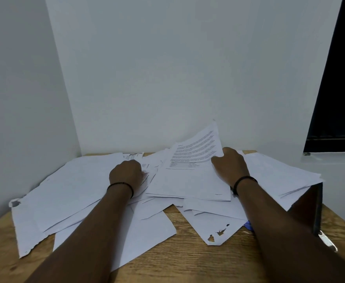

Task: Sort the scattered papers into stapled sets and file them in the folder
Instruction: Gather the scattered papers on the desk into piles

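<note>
Still sorting, early stage, judging by the mess; no stapled set visible, no stapler in view; papers [69, 193] lying scattered across the wooden table [190, 260], overlapping, mostly blank side up.

Right hand [229, 167] gripping the right edge of a printed sheet [196, 152], thumb on top, lifting its far end so it is tilting up toward the wall [167, 68]; sheet sitting on a small pile [188, 184] at centre. Left hand [125, 173] curled, knuckles up, pressing down on papers left of centre, apparently pinching a printed page [145, 180] under the fingers; grip not fully visible.

Folder [310, 203] sitting at the right edge of the table, dark, partly buried under sheets, metal clip [328, 241] poking out at the near end; touching the right forearm.

Next move, as a guess: pulling the lifted sheet clear of the pile, reading the heading, matching with related pages; needing the left hand to be holding the rest down so nothing is sliding; stapler needing locating first, possibly hidden under paper.

Counts: two hands, each with one dark wristband; one folder; one clip; one table; printed-side-up sheets showing roughly three; loose sheets well over ten, exact number impossible to tell because of overlap; one sheet near right with torn holes [218, 233]; one sheet near left with a ragged corner [14, 203]; small blue thing [248, 224] peeking out beside the right forearm, unidentifiable.
</note>
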